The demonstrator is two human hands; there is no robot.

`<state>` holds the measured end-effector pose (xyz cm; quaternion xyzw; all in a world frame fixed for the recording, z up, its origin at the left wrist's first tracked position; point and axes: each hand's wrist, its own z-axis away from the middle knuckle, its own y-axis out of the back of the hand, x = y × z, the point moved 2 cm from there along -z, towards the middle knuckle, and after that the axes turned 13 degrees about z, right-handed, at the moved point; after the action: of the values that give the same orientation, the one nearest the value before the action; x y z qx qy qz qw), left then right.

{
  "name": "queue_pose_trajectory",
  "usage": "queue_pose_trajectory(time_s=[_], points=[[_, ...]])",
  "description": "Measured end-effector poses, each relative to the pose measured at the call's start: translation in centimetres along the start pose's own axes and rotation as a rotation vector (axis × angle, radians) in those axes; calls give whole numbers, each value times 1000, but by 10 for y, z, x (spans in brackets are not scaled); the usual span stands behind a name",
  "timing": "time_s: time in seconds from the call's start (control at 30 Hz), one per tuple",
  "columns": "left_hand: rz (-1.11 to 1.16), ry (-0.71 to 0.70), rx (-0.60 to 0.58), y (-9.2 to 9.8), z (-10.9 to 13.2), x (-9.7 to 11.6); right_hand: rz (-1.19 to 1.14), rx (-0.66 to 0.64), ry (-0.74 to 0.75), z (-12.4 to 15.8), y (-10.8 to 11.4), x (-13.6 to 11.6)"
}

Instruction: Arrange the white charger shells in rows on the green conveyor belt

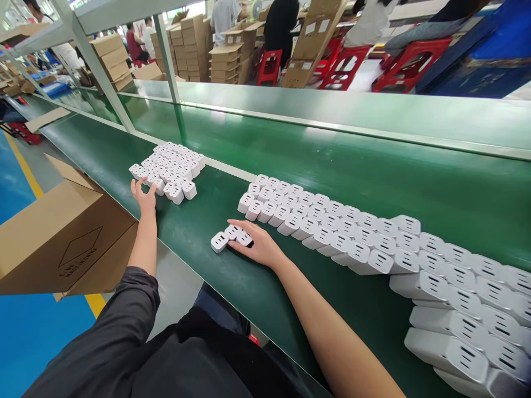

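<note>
My left hand (145,198) reaches to the near left edge of a cluster of white power adapters (176,166), its fingers spread and curved against the nearest ones. Each adapter stands upright with its slotted face up. My right hand (258,243) is closed around the right side of a small group of adapters (233,232), thumb in front and fingers behind. One white adapter (219,241) stands at the left end of that group. To the right runs a long block of adapters (327,221) in close rows, widening towards the near right corner.
The adapters stand on a green bench top (199,276). An open cardboard box (78,232) is by its left edge. Metal posts (167,58) rise behind, along a pale rail (232,169). Beyond are stacked cartons (226,63), red stools (344,67) and seated people.
</note>
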<state>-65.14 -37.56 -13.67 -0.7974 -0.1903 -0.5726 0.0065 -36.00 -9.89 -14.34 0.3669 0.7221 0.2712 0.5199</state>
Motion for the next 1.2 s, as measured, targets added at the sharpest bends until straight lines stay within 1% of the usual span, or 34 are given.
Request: queue_pose_trajectory(time_s=[0.27,0.37,0.47,0.53,0.63,0.7,0.77,0.97,1.07,1.2], points=[[-9,-14,1,-2,0,0,7,-12,-7,1,1,-2],[-25,-41,-3,-5,2,6,1,-14,-6,1,1,-2],[-30,-112,-30,-6,9,16,-9,-18,-9,0,1,-2],[-46,-208,-116,-8,15,22,-15,-18,-8,0,1,-2],[-122,-372,-320,-13,24,29,-15,-17,-6,0,1,-2],[-176,-417,-424,-15,28,31,-13,-11,-2,0,1,-2],[-206,-424,-471,-16,31,31,-11,-3,6,0,1,-2],[-256,-460,-475,-18,35,33,0,-1,7,0,1,-2],[-278,-427,-423,-18,32,31,-2,-12,-2,0,1,-3],[-252,-387,-344,-17,28,28,-3,-22,-11,0,2,-4]])
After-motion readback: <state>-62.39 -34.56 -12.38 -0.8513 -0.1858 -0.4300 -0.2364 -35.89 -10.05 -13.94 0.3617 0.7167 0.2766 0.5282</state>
